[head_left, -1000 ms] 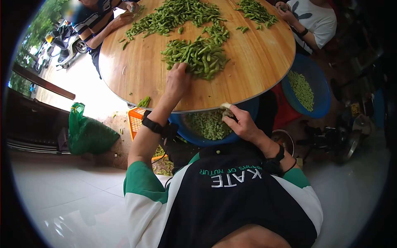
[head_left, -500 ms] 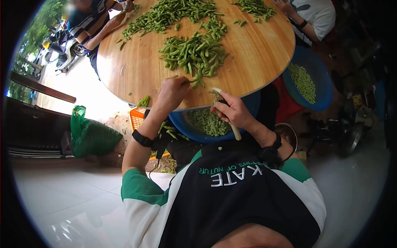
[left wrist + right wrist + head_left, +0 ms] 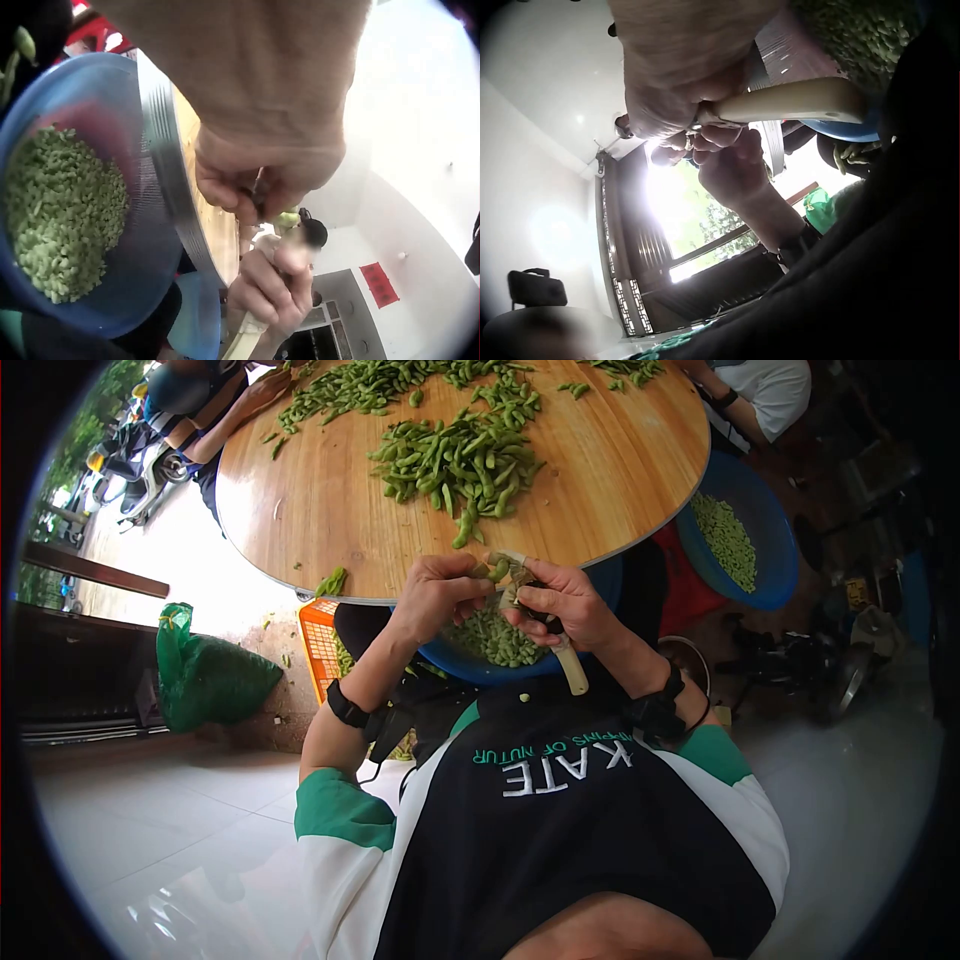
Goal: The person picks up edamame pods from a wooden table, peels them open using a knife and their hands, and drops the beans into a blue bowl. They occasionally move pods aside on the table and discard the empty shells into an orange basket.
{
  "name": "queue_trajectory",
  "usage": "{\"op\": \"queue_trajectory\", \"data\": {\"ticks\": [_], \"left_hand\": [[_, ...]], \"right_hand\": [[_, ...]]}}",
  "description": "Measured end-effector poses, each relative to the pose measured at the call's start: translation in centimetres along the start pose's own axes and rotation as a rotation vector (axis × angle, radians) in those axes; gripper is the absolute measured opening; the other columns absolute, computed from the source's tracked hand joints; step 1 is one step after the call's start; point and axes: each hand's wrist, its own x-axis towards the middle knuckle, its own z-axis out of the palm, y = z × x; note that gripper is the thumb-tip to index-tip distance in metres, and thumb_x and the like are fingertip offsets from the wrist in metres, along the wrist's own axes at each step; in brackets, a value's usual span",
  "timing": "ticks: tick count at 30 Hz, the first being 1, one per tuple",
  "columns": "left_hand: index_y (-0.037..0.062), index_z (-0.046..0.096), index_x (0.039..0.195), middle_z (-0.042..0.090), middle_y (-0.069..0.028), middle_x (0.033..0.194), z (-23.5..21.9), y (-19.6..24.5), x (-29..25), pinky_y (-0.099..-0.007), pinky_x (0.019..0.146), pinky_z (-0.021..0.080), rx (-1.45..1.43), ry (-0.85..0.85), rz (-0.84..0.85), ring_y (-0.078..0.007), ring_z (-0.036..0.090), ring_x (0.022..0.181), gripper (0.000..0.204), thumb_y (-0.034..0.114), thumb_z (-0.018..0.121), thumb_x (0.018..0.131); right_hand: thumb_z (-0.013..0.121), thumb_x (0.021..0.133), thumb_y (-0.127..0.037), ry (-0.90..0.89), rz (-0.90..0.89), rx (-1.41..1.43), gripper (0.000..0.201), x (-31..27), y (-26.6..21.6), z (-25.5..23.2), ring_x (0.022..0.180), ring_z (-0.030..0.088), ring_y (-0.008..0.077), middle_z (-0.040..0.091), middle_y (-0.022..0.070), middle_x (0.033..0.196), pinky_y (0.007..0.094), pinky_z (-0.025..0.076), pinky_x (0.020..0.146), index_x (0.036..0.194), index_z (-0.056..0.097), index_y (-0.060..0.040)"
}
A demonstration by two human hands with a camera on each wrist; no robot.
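Observation:
Just past the table's near edge, my two hands meet over a blue basin (image 3: pixel 142 292) of shelled green beans (image 3: pixel 497 642). The left hand (image 3: pixel 435 600) pinches a green bean pod (image 3: pixel 497 569) between thumb and fingers. My right hand (image 3: pixel 572 606) grips a tool by its cream handle (image 3: pixel 572 672), which sticks out below the palm toward my body. Fingers hide the tool's working end, so I cannot tell its kind. A whitish covering is on a right fingertip, right at the pod. Beyond the hands, a pile of pods (image 3: pixel 455 460) lies on the round wooden table (image 3: pixel 610 480).
Another blue basin (image 3: pixel 782 555) with shelled beans stands to the right. At left are an orange crate (image 3: pixel 318 650) and a tied green bag (image 3: pixel 215 678). Two people sit across the table, near more pods (image 3: pixel 350 390). A few pods (image 3: pixel 331 582) lie at the table's near edge.
My left hand has come from the pile back toward me with a pod and met the right hand. The right hand has turned, bringing the cream handle into sight, and risen slightly.

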Motion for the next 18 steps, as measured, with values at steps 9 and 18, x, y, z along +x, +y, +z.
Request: {"op": "queue_trajectory", "data": {"ticks": [9, 18], "left_hand": [[0.0018, 0.064, 0.08, 0.058, -0.0001, 0.064, 0.0, -0.5, -0.4, -0.0209, 0.048, 0.039, 0.042, 0.015, 0.093, -0.0061, 0.052, 0.053, 0.008, 0.009, 0.064, 0.083], [-0.0005, 0.065, 0.084, 0.065, -0.0077, 0.071, -1.1, -1.3, 0.9, -0.0237, 0.046, 0.042, -0.27, -0.177, -0.04, -0.0134, 0.058, 0.054, 0.006, 0.005, 0.063, 0.082]], "right_hand": [[0.048, 0.094, -0.006, 0.046, 0.004, -0.006, 0.048, -0.4, 0.1, 0.4, 0.054, 0.043, 0.0059, 0.059, 0.0079, 0.083, 0.018, 0.035, 0.043, 0.141, 0.038, -0.0045], [0.052, 0.091, -0.003, 0.099, 0.03, 0.111, 0.037, -0.6, 0.0, 0.4, 0.049, 0.041, 0.005, 0.059, 0.0083, 0.078, 0.0172, 0.032, 0.04, 0.128, 0.051, -0.002]]}}
